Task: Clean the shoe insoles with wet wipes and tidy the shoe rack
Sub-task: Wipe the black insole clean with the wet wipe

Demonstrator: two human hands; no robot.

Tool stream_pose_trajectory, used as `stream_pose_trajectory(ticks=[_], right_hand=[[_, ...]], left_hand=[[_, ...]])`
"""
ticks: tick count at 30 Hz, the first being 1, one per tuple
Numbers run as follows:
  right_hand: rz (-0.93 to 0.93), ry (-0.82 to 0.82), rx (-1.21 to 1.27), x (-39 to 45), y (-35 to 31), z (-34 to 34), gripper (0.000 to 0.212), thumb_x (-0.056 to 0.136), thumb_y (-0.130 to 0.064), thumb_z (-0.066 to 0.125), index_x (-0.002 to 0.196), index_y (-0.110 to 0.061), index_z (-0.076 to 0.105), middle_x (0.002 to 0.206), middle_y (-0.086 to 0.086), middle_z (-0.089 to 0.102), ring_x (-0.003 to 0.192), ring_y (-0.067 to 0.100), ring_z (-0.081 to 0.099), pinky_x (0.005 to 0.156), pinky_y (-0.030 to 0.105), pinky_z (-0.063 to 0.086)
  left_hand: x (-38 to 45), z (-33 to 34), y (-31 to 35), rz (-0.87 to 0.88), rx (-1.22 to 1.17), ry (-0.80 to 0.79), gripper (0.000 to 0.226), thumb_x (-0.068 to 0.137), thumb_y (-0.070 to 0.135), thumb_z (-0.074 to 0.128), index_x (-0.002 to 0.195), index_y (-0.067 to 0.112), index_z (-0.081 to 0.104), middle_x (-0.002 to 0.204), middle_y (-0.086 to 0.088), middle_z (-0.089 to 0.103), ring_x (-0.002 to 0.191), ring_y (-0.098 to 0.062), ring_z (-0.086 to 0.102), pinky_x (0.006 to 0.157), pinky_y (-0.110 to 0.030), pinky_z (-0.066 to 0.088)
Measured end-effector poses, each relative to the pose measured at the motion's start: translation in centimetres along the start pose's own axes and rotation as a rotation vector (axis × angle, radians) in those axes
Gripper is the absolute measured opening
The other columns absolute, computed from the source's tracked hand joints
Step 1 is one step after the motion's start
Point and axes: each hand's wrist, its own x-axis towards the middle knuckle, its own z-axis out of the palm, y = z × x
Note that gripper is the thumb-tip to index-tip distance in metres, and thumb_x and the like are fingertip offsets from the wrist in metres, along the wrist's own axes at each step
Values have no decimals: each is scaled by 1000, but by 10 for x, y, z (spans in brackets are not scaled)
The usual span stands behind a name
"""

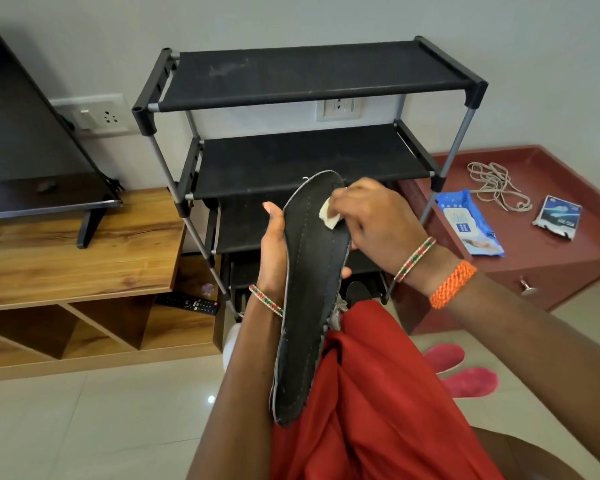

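Insole point(310, 299): black, stitched edge, held upright and slightly tilted in mid-air in front of the shoe rack point(305, 133), heel end down over the red garment point(378, 393) on the lap.

Left hand point(274, 251): forearm rising from below, palm behind the insole's left edge, thumb up along that edge, fingertips wrapping round to the right edge; grip closed around the insole's middle.

Right hand point(378, 216): reaching in from the right, wrist bent, fingers curled down; grip pinches a folded wet wipe point(329, 214) and presses it on the insole's upper part.

Shoe rack: black, shelves bare, standing against the wall.

Wet wipes pack point(470, 221): blue, lying flat on the red counter point(534, 244) right of the rack, near a tangle of laces point(496, 185) and a small packet point(556, 218).

Pink insoles point(459, 370): two, side by side on the floor, lower right.

Remote control point(189, 302): in the wooden TV unit point(84, 244), left.
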Motion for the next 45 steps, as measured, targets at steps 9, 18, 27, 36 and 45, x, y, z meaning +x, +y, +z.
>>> stream_pose_trajectory(ticks=[9, 18, 27, 36, 45], right_hand=[[37, -111, -11, -11, -6, 2, 23, 73, 6, 53, 80, -9, 69, 85, 5, 67, 84, 30, 59, 56, 44, 54], [-32, -109, -11, -23, -41, 14, 24, 80, -4, 46, 87, -6, 69, 91, 7, 67, 89, 27, 61, 58, 38, 56], [166, -92, -59, -8, -69, 24, 24, 71, -1, 66, 94, -8, 69, 98, 6, 66, 95, 23, 58, 67, 36, 57], [240, -220, -240, 21, -54, 26, 33, 87, -2, 49, 120, -3, 54, 120, 10, 54, 112, 24, 46, 79, 30, 49], [124, -249, -150, -36, -89, 46, 23, 68, -5, 67, 89, 4, 69, 90, 16, 65, 89, 30, 60, 77, 40, 56]], left_hand=[[-1, 4, -15, -18, -36, 14, 84, 95, 58, 5, 94, 8, 73, 88, -14, 72, 76, -23, 70, 63, -33, 58], [-9, 7, -21, 104, -59, 97, 86, 100, 46, 9, 62, 2, 73, 64, -9, 70, 62, -13, 69, 56, -18, 53], [-14, 0, -19, 151, -72, 156, 78, 101, 42, 12, 70, 4, 72, 67, -8, 70, 64, -12, 69, 58, -18, 54], [-15, -17, -16, 149, -6, 184, 62, 101, 44, 12, 97, 5, 59, 73, -4, 73, 69, -11, 70, 59, -19, 54], [-13, -41, -13, 222, -42, 389, 55, 101, 41, 19, 95, 6, 62, 73, -1, 73, 67, -10, 70, 59, -18, 55]])
